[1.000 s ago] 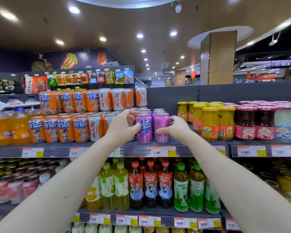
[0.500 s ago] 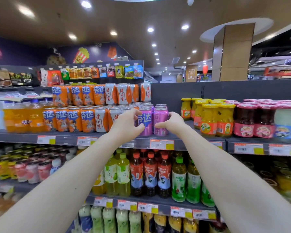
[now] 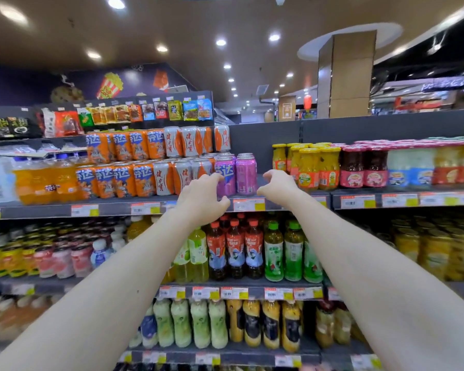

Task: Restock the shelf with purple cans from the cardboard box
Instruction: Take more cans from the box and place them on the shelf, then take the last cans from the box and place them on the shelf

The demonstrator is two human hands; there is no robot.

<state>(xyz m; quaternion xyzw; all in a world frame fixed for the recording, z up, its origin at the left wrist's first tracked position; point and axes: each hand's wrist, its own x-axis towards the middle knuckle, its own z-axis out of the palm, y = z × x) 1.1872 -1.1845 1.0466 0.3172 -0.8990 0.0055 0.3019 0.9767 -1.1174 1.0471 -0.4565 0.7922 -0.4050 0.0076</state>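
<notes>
Left hand (image 3: 202, 199) and right hand (image 3: 279, 187) flank purple cans (image 3: 245, 175), loosely curled

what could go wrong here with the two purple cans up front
The left hand hangs curled right in front of the left purple can; a snagged finger might tip it off the shelf. The right purple can stands at the row's open end, so a brush from the right hand could knock it over.
</notes>
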